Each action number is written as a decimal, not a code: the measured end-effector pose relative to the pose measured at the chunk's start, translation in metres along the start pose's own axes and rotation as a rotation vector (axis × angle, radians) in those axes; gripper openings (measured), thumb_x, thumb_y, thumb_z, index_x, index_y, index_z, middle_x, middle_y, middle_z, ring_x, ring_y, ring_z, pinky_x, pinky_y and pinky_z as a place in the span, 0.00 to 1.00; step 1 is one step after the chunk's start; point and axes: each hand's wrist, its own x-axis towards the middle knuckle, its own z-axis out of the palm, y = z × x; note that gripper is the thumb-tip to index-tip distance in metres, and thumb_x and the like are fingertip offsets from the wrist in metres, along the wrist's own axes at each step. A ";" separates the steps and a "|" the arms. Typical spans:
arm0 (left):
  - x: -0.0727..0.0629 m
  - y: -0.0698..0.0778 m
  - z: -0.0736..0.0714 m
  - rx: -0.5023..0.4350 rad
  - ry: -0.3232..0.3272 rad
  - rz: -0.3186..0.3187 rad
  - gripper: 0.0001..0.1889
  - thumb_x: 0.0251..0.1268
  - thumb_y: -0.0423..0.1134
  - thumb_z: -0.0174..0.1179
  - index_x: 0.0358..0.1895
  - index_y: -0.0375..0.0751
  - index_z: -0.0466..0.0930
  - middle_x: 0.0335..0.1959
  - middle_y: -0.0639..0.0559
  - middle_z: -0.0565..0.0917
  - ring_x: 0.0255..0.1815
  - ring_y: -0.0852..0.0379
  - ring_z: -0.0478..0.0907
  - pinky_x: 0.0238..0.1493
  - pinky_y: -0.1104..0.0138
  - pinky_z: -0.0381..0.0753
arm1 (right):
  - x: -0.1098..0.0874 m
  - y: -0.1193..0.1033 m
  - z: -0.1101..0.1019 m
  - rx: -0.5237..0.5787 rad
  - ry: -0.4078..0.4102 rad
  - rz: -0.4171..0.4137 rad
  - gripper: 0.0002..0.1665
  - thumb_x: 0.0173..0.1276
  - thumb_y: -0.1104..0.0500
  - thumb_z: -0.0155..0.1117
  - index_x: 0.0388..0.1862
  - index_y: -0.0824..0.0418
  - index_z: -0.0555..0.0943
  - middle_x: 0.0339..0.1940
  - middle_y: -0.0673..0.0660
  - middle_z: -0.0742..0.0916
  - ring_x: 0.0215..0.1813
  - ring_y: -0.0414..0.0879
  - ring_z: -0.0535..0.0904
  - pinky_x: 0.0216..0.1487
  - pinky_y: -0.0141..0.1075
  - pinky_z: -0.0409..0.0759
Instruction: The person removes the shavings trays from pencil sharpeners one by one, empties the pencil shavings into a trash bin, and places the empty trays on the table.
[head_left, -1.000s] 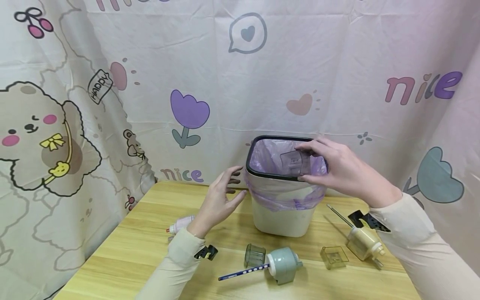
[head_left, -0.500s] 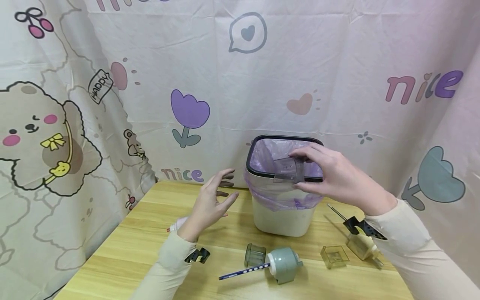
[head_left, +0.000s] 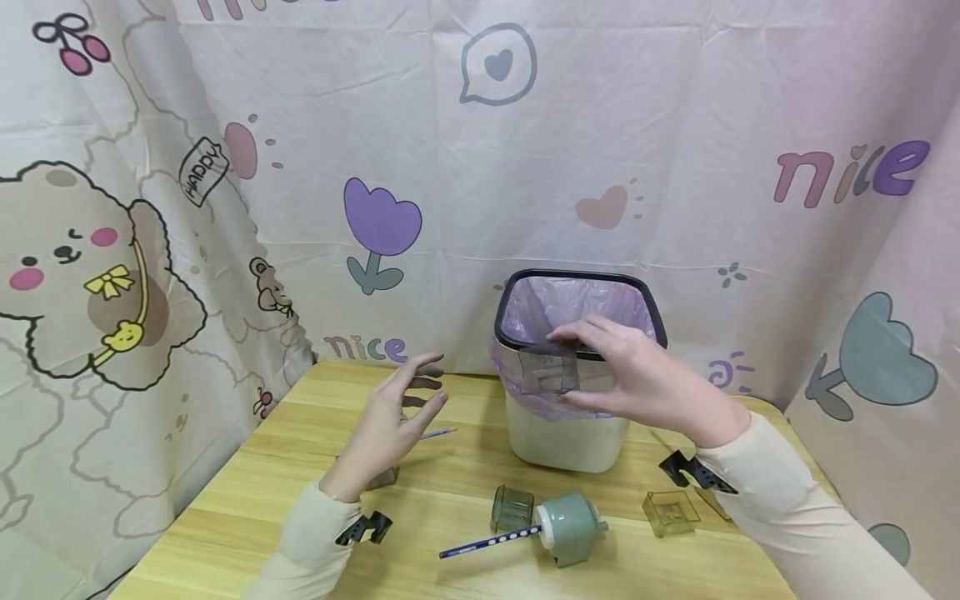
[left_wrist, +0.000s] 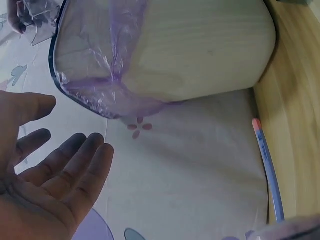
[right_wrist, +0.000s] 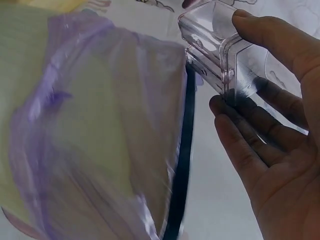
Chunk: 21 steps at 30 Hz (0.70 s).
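Note:
My right hand [head_left: 637,379] pinches a transparent pencil-sharpener shavings box [head_left: 546,369] between thumb and fingers. In the head view the box overlaps the front rim of a white trash bin [head_left: 566,446]. From the right wrist, the clear box [right_wrist: 207,42] appears beside the bin's dark rim [right_wrist: 182,165]. My left hand [head_left: 386,429] hovers left of the bin, fingers spread and slightly bent, holding nothing. Beyond that hand, a pencil [head_left: 438,433] sticks out; the sharpener behind the hand is mostly hidden.
A purple bag [head_left: 540,300] lines the bin. At the front of the table [head_left: 420,533] lies a green sharpener [head_left: 572,529] with a blue dotted pencil [head_left: 487,543], beside a smoky box [head_left: 513,508]. A yellowish box [head_left: 670,512] sits right. A printed curtain [head_left: 480,192] hangs behind.
My right hand has brought the clear box up out of the bin's opening, leftward and toward me. My left hand has drawn back left and down, away from the bin.

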 end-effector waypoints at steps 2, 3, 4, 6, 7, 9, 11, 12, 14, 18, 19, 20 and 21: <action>-0.004 -0.001 -0.004 0.005 -0.003 -0.014 0.27 0.77 0.38 0.67 0.75 0.51 0.74 0.58 0.48 0.88 0.56 0.51 0.89 0.52 0.58 0.94 | 0.000 -0.001 0.005 0.009 -0.013 0.010 0.40 0.54 0.63 0.87 0.66 0.61 0.80 0.54 0.54 0.89 0.53 0.46 0.88 0.55 0.45 0.92; -0.006 -0.001 -0.006 0.007 -0.004 -0.021 0.27 0.76 0.38 0.67 0.74 0.51 0.74 0.57 0.48 0.88 0.55 0.51 0.89 0.52 0.58 0.94 | 0.000 -0.001 0.008 0.010 -0.016 0.009 0.40 0.54 0.63 0.87 0.66 0.61 0.80 0.54 0.54 0.89 0.53 0.47 0.88 0.55 0.45 0.92; -0.008 -0.002 -0.009 0.007 -0.006 -0.027 0.26 0.77 0.38 0.67 0.74 0.51 0.74 0.57 0.48 0.88 0.55 0.51 0.89 0.52 0.57 0.94 | 0.001 -0.002 0.011 0.008 -0.015 0.005 0.40 0.54 0.63 0.87 0.66 0.61 0.80 0.54 0.55 0.89 0.54 0.47 0.88 0.56 0.45 0.92; -0.013 -0.005 -0.013 0.008 -0.004 -0.043 0.25 0.77 0.38 0.67 0.73 0.50 0.75 0.56 0.49 0.89 0.54 0.51 0.89 0.52 0.56 0.94 | 0.001 -0.002 0.019 0.007 -0.007 -0.012 0.40 0.54 0.62 0.88 0.65 0.62 0.80 0.54 0.55 0.89 0.54 0.48 0.88 0.57 0.45 0.92; -0.015 -0.006 -0.016 0.013 -0.001 -0.050 0.25 0.77 0.38 0.67 0.73 0.50 0.76 0.55 0.49 0.89 0.54 0.51 0.89 0.52 0.56 0.94 | 0.002 -0.003 0.023 0.008 -0.003 -0.022 0.40 0.54 0.61 0.88 0.65 0.62 0.80 0.54 0.55 0.89 0.54 0.48 0.88 0.57 0.45 0.92; -0.020 -0.011 -0.021 0.022 0.009 -0.060 0.24 0.76 0.38 0.68 0.72 0.50 0.77 0.54 0.49 0.89 0.53 0.51 0.89 0.51 0.56 0.94 | 0.003 -0.003 0.031 0.017 -0.003 -0.046 0.40 0.54 0.60 0.88 0.66 0.63 0.80 0.54 0.55 0.89 0.54 0.47 0.88 0.58 0.43 0.92; -0.024 -0.015 -0.025 0.035 0.021 -0.067 0.24 0.75 0.37 0.68 0.71 0.49 0.78 0.54 0.50 0.89 0.52 0.51 0.90 0.50 0.58 0.94 | 0.004 -0.006 0.040 0.034 -0.020 -0.053 0.40 0.56 0.59 0.87 0.66 0.63 0.80 0.56 0.55 0.89 0.55 0.47 0.88 0.60 0.42 0.91; -0.025 -0.016 -0.027 0.045 0.028 -0.069 0.23 0.75 0.36 0.68 0.70 0.49 0.78 0.53 0.51 0.90 0.51 0.52 0.90 0.50 0.59 0.94 | 0.004 -0.007 0.044 0.044 -0.035 -0.051 0.40 0.56 0.58 0.87 0.66 0.62 0.80 0.57 0.55 0.89 0.56 0.46 0.88 0.62 0.42 0.90; -0.028 -0.019 -0.030 0.061 0.036 -0.070 0.23 0.75 0.36 0.69 0.69 0.49 0.79 0.52 0.51 0.90 0.51 0.52 0.90 0.49 0.60 0.94 | 0.005 -0.008 0.053 0.060 -0.072 -0.041 0.39 0.58 0.56 0.86 0.66 0.62 0.80 0.58 0.54 0.89 0.57 0.46 0.87 0.63 0.41 0.89; -0.034 -0.020 -0.033 0.074 0.039 -0.076 0.22 0.75 0.37 0.69 0.69 0.50 0.80 0.51 0.52 0.90 0.50 0.52 0.90 0.49 0.61 0.94 | 0.007 -0.010 0.070 0.089 -0.131 -0.009 0.37 0.61 0.53 0.84 0.66 0.62 0.80 0.59 0.54 0.89 0.59 0.45 0.87 0.65 0.40 0.88; -0.035 -0.019 -0.034 0.072 0.037 -0.078 0.22 0.75 0.37 0.69 0.69 0.50 0.80 0.51 0.52 0.90 0.50 0.52 0.90 0.48 0.61 0.94 | 0.008 -0.009 0.074 0.095 -0.142 -0.002 0.37 0.61 0.53 0.84 0.66 0.62 0.80 0.59 0.54 0.89 0.59 0.45 0.87 0.65 0.40 0.88; -0.036 -0.019 -0.035 0.071 0.034 -0.083 0.22 0.75 0.37 0.68 0.69 0.50 0.80 0.51 0.52 0.90 0.50 0.52 0.90 0.48 0.61 0.94 | 0.009 -0.009 0.078 0.102 -0.152 0.006 0.36 0.61 0.53 0.84 0.66 0.62 0.80 0.59 0.54 0.89 0.59 0.46 0.87 0.66 0.40 0.88; -0.037 -0.019 -0.035 0.071 0.031 -0.086 0.22 0.76 0.38 0.68 0.69 0.51 0.80 0.51 0.52 0.90 0.50 0.52 0.90 0.48 0.61 0.94 | 0.009 -0.009 0.082 0.111 -0.163 0.013 0.36 0.61 0.53 0.83 0.66 0.62 0.80 0.60 0.54 0.89 0.60 0.46 0.87 0.66 0.40 0.88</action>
